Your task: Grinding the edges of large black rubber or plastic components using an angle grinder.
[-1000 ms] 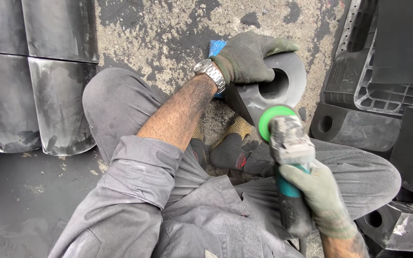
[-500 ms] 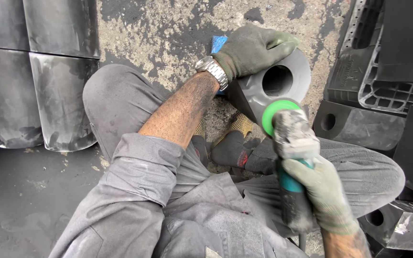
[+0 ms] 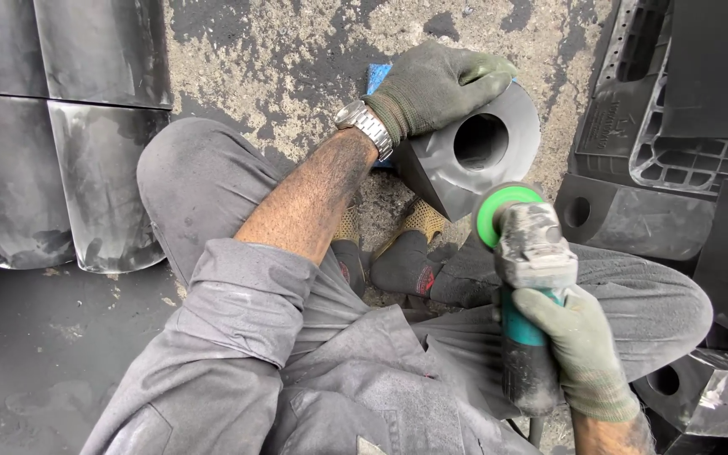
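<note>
Right now my gloved left hand (image 3: 441, 84) clamps over the top of the grey block with a round hole (image 3: 469, 152) – it sits on the rough floor (image 3: 280, 59) between my knees – while my right hand (image 3: 581, 354) grips the angle grinder (image 3: 526, 278), green disc (image 3: 499, 211) just beside the block.

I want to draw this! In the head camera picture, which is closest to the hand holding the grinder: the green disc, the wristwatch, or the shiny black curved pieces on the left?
From the right hand:
1. Green disc, just above it on the grinder.
2. Wristwatch, up on the other arm.
3. Shiny black curved pieces, far left.
</note>
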